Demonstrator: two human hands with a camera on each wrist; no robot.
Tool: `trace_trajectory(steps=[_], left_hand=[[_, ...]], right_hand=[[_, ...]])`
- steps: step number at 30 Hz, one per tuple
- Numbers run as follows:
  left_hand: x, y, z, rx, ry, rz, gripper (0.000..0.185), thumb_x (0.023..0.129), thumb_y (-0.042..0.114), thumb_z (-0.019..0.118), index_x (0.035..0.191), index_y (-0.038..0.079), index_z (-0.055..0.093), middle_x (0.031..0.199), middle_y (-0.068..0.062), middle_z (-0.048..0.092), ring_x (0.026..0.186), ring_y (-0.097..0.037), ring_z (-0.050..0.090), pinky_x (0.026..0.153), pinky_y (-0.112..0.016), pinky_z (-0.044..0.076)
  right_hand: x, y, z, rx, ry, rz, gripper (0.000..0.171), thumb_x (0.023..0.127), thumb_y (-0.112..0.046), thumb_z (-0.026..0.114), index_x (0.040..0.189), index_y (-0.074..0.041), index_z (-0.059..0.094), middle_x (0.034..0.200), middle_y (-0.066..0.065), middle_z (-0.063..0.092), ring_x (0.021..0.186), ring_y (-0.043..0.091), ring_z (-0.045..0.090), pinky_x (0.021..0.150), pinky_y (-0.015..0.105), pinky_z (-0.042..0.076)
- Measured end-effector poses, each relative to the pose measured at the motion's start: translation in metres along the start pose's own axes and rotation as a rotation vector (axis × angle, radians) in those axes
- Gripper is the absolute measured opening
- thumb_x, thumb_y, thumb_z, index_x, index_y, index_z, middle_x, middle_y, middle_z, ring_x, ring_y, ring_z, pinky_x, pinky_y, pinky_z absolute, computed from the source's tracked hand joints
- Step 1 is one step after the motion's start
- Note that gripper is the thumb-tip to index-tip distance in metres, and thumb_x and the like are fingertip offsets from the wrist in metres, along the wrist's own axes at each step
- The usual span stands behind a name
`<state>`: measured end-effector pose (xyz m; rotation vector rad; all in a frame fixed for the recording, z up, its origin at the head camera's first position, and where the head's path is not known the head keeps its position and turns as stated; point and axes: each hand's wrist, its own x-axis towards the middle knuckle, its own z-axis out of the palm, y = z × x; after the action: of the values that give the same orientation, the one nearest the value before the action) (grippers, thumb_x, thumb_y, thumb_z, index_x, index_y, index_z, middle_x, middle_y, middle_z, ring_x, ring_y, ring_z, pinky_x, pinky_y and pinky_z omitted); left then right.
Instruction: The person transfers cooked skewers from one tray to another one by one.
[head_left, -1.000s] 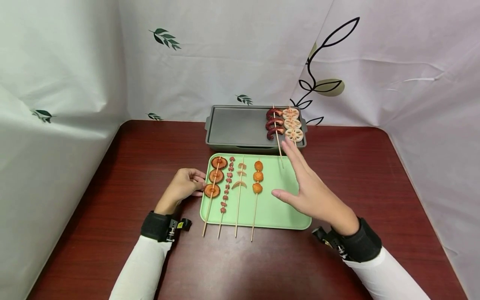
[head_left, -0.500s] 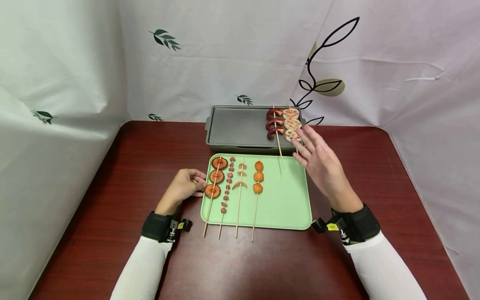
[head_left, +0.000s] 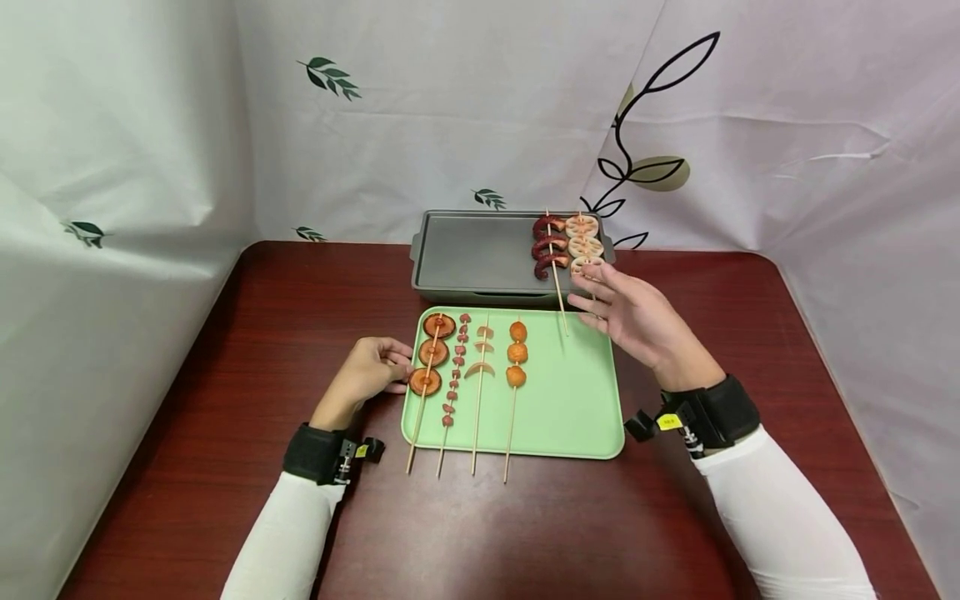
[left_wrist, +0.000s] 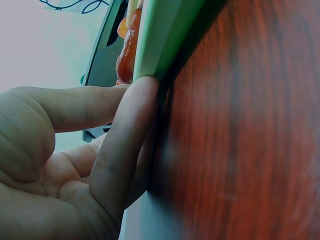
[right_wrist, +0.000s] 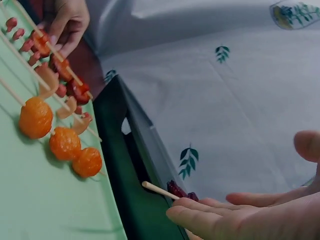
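My left hand [head_left: 371, 372] grips the left rim of a light green tray [head_left: 570, 417], thumb and fingers at its edge in the left wrist view. On the tray lie a mushroom skewer [head_left: 432, 352], a skewer of small reddish meat bits [head_left: 454, 373], one of pale curved pieces [head_left: 480, 369] and one of orange balls [head_left: 516, 354]. My right hand [head_left: 637, 321] hovers with fingers extended at the grill's front right, overlapping the lower end of a lotus root skewer [head_left: 583, 247]. Left of that lies an octopus tentacle skewer [head_left: 550, 247].
A dark grey grill plate [head_left: 480, 254] stands right behind the tray, against a white leaf-patterned cloth [head_left: 420, 108]. Several stick ends stick out past the tray's front rim. Reddish-brown tabletop [head_left: 315, 300] surrounds everything.
My right hand first swung right and turned its palm, then came slightly left and lower near the lotus root skewer. My left hand stays at the tray's edge.
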<state>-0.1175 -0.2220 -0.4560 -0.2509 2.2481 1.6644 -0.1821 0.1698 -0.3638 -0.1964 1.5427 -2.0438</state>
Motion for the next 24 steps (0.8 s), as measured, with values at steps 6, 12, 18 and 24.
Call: trace_trajectory(steps=[6, 12, 18, 24], left_hand=[[0.0, 0.001, 0.0, 0.0, 0.0, 0.002, 0.023, 0.097, -0.007, 0.059, 0.119, -0.012, 0.062, 0.092, -0.014, 0.064, 0.071, -0.015, 0.069, 0.063, -0.03, 0.065], [-0.001, 0.001, 0.0, -0.005, -0.002, -0.002, 0.025, 0.096, -0.009, 0.057, 0.12, -0.012, 0.061, 0.092, -0.014, 0.064, 0.072, -0.015, 0.069, 0.063, -0.03, 0.066], [0.0, 0.0, 0.0, 0.002, -0.001, 0.0, 0.025, 0.096, -0.009, 0.057, 0.12, -0.012, 0.061, 0.092, -0.014, 0.064, 0.072, -0.015, 0.069, 0.063, -0.03, 0.066], [0.001, -0.001, 0.001, 0.003, 0.002, -0.001, 0.025, 0.096, -0.009, 0.056, 0.12, -0.012, 0.061, 0.093, -0.015, 0.064, 0.072, -0.016, 0.069, 0.063, -0.03, 0.065]], right_hand=[[0.007, -0.004, 0.007, -0.101, -0.001, 0.084, 0.071, 0.113, -0.035, 0.038, 0.165, -0.003, 0.002, 0.172, 0.022, 0.004, 0.158, 0.042, 0.012, 0.131, 0.058, 0.01], [0.012, -0.005, 0.007, -0.108, -0.01, 0.13, 0.074, 0.113, -0.032, 0.039, 0.165, -0.003, -0.006, 0.171, 0.025, 0.003, 0.157, 0.046, 0.013, 0.129, 0.061, 0.015], [0.015, -0.005, 0.008, -0.144, 0.014, 0.177, 0.078, 0.112, -0.027, 0.042, 0.163, 0.001, -0.011, 0.169, 0.029, 0.008, 0.155, 0.048, 0.018, 0.128, 0.059, 0.022], [0.02, 0.0, 0.008, -0.229, -0.006, 0.218, 0.068, 0.112, -0.019, 0.041, 0.159, 0.012, 0.003, 0.166, 0.032, 0.013, 0.154, 0.048, 0.023, 0.128, 0.056, 0.026]])
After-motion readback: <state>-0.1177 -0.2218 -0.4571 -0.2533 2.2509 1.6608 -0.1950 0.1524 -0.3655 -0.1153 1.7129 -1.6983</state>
